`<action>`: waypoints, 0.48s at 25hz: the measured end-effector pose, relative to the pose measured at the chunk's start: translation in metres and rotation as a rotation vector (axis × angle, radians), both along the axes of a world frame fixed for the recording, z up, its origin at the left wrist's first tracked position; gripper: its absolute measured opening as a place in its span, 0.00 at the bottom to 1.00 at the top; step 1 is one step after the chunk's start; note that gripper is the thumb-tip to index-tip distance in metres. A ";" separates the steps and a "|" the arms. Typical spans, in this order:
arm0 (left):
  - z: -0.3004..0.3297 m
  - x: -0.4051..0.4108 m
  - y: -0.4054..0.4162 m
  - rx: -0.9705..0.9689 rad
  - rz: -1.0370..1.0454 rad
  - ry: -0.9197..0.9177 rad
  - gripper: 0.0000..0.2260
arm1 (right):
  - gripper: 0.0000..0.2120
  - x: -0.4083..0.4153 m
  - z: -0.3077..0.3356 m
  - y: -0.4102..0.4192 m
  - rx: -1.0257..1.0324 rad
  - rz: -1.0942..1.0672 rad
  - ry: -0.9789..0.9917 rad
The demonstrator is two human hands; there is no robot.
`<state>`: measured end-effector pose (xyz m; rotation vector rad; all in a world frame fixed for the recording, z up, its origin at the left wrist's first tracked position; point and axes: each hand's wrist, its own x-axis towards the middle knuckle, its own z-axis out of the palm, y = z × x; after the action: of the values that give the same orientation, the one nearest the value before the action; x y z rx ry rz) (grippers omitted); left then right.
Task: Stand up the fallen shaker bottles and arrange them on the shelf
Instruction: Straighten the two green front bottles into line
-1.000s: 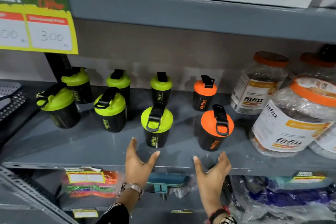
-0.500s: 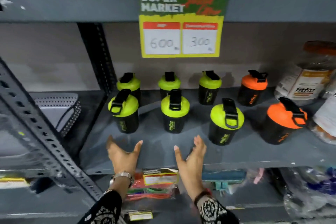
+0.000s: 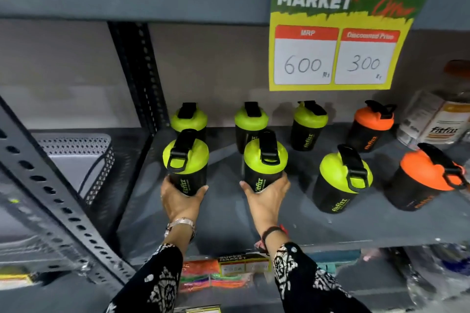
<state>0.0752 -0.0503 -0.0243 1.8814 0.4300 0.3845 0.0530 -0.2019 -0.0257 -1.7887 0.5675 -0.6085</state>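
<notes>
Seen from above, a person's two hands reach onto a grey metal shelf (image 3: 229,223) holding eight upright shaker bottles in two rows. The left hand (image 3: 179,202) is cupped around the base of the front-left green-lidded bottle (image 3: 187,162), fingers and thumb wrapped on either side of its black body. The right hand (image 3: 265,198) is curled the same way around the lower body of the next green-lidded bottle (image 3: 264,160), just to the right of the first. Directly beyond each hand's bottle stands another green-lidded bottle, one behind the left hand's (image 3: 189,117) and one behind the right hand's (image 3: 250,119). To the right of the right hand, apart from it, a third front-row green-lidded bottle (image 3: 342,180) stands, with an orange-lidded bottle (image 3: 424,180) further right. Beyond these are a green-lidded bottle (image 3: 309,124) and an orange-lidded bottle (image 3: 370,127). A price sign (image 3: 338,33) hangs above, reading 600 and 300.
</notes>
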 end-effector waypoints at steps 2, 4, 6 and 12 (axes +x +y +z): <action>0.001 0.000 0.001 0.022 0.017 0.019 0.30 | 0.42 0.000 -0.001 -0.001 -0.019 -0.014 -0.009; 0.001 -0.004 0.003 0.024 0.025 0.030 0.30 | 0.39 -0.003 -0.001 -0.004 -0.038 0.002 -0.007; 0.001 -0.012 0.006 0.033 0.027 0.029 0.30 | 0.38 -0.011 -0.002 -0.008 -0.058 0.022 -0.008; -0.003 -0.035 0.007 0.050 0.034 -0.014 0.33 | 0.38 -0.031 -0.006 -0.015 -0.075 0.072 0.003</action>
<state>0.0398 -0.0438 -0.0268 1.9204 0.4477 0.4339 0.0224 -0.2164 -0.0314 -1.8730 0.4863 -0.5844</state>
